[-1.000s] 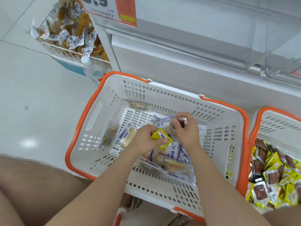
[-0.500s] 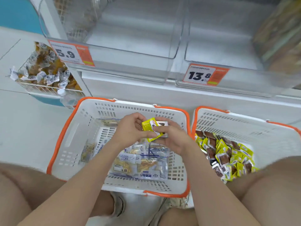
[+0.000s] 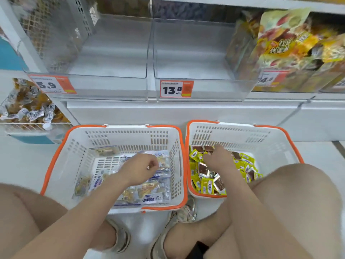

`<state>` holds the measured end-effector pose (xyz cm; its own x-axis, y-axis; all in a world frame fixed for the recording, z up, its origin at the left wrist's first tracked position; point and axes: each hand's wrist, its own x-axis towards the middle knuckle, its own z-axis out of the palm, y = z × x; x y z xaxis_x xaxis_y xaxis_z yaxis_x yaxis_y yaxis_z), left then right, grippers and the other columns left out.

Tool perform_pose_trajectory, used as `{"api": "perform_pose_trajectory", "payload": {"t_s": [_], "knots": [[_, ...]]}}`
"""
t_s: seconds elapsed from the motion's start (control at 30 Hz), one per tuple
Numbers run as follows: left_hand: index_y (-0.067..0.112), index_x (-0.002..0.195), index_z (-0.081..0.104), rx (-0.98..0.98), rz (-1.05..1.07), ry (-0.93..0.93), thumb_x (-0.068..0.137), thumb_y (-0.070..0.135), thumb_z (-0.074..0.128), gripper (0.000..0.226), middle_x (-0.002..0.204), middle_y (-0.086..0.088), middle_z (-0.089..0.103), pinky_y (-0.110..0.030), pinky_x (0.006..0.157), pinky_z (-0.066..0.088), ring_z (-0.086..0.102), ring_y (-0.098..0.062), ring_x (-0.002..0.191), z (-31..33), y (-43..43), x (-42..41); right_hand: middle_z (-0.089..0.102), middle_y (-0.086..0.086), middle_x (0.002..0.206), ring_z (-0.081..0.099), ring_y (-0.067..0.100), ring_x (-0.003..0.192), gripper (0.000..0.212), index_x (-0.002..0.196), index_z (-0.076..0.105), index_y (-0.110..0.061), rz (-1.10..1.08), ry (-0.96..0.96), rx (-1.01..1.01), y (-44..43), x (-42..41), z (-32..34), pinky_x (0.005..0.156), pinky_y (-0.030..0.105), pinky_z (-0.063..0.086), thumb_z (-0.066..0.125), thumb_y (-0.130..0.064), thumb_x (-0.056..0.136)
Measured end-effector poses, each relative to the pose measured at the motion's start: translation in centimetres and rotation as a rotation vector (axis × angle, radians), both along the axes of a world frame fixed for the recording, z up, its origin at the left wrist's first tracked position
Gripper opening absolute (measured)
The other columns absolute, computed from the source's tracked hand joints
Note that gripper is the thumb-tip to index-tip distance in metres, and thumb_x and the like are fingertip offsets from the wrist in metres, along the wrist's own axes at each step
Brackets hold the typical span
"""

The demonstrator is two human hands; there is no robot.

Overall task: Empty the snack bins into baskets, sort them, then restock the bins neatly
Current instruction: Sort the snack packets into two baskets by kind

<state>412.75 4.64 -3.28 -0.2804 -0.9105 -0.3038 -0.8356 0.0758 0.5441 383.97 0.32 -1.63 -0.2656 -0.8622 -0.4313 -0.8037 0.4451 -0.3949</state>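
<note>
While both baskets sat under the clear bins [image 3: 112, 53], left hand [image 3: 141, 171] hovered over the clear packets [image 3: 149, 197] in the left basket [image 3: 74, 156], fingers curled in, nothing visible inside. Right hand [image 3: 217, 157] rested on the yellow packets [image 3: 205, 186] in the right basket [image 3: 261, 144]; fingertips buried, grip unclear.

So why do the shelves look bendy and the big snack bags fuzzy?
Head view: the wide-angle lens makes the clear bins lean outward; the big snack bags at upper right are smeared soft, though the 13.8 price tag reads clearly.
</note>
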Motion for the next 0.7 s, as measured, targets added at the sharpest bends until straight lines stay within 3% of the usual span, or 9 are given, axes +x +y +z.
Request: {"api": "perform_pose_trajectory", "payload": {"t_s": [0.07,0.17,0.23,0.27,0.33,0.43,0.6,0.7], "knots": [[0.027,0.099,0.071,0.04,0.069,-0.047,0.103,0.026,0.056,0.016,0.097,0.011,0.07,-0.038,0.085,0.057,0.066,-0.01,0.087,-1.7,0.7,1.9,0.063,0.019,0.122,0.057,0.041,0.121,0.035,0.116,0.062,-0.01,0.114,0.146,-0.107,0.5,2.3,-0.4,0.098,0.048,0.052,0.06,-0.024,0.084],[0.029,0.1,0.066,0.147,0.151,-0.143,0.104,0.02,0.051,0.018,0.109,0.004,0.071,-0.035,0.087,0.056,0.067,-0.016,0.095,-4.5,2.0,5.5,0.071,0.01,0.093,0.067,0.035,0.095,0.034,0.117,0.069,-0.01,0.25,-0.06,-0.394,0.2,7.1,-0.4,0.081,0.04,0.053,0.056,-0.012,0.086],[0.029,0.105,0.062,0.271,0.211,-0.196,0.104,0.018,0.05,0.017,0.124,-0.002,0.067,-0.033,0.086,0.054,0.064,-0.017,0.097,-6.6,3.1,7.9,0.061,-0.005,0.07,0.061,0.02,0.069,0.035,0.124,0.068,-0.014,0.429,-0.218,-0.32,0.2,10.5,-0.6,0.066,0.033,0.045,0.051,-0.009,0.093],[0.028,0.109,0.061,0.33,0.243,-0.201,0.103,0.017,0.051,0.016,0.133,-0.004,0.063,-0.033,0.087,0.054,0.063,-0.018,0.099,-7.7,3.6,8.9,0.056,-0.009,0.068,0.056,0.013,0.063,0.037,0.126,0.067,-0.016,0.538,-0.248,-0.227,0.3,12.0,-1.2,0.063,0.03,0.041,0.048,-0.008,0.096],[0.026,0.121,0.059,0.42,0.286,-0.195,0.104,0.02,0.055,0.019,0.148,-0.006,0.052,-0.031,0.088,0.052,0.061,-0.02,0.11,-9.5,4.1,10.5,0.062,-0.005,0.085,0.057,0.01,0.067,0.037,0.128,0.067,-0.017,0.696,-0.233,0.017,0.4,14.5,-3.1,0.064,0.027,0.044,0.046,-0.006,0.099],[0.02,0.144,0.05,0.471,0.337,-0.156,0.103,0.017,0.059,0.042,0.153,-0.008,0.045,-0.029,0.087,0.045,0.056,-0.025,0.123,-11.5,3.8,11.6,0.066,0.011,0.125,0.065,0.029,0.1,0.04,0.129,0.063,-0.01,0.792,-0.079,0.262,1.0,16.7,-7.5,0.088,0.043,0.058,0.048,0.001,0.094],[0.033,0.156,0.036,0.465,0.279,-0.151,0.093,-0.002,0.059,0.075,0.161,-0.003,0.039,-0.045,0.107,0.048,0.047,-0.028,0.139,-13.9,2.8,11.7,0.051,0.012,0.148,0.06,0.033,0.122,0.071,0.16,0.025,-0.017,0.72,-0.018,0.372,2.4,17.7,-13.9,0.096,0.048,0.056,0.053,-0.001,0.096],[0.034,0.158,0.033,0.515,0.214,-0.106,0.092,-0.003,0.06,0.081,0.165,-0.003,0.033,-0.044,0.107,0.049,0.046,-0.029,0.142,-15.5,2.9,11.5,0.043,0.014,0.15,0.058,0.035,0.122,0.067,0.154,0.026,-0.016,0.711,0.016,0.383,2.6,18.0,-16.2,0.097,0.049,0.055,0.06,-0.009,0.097]]}}
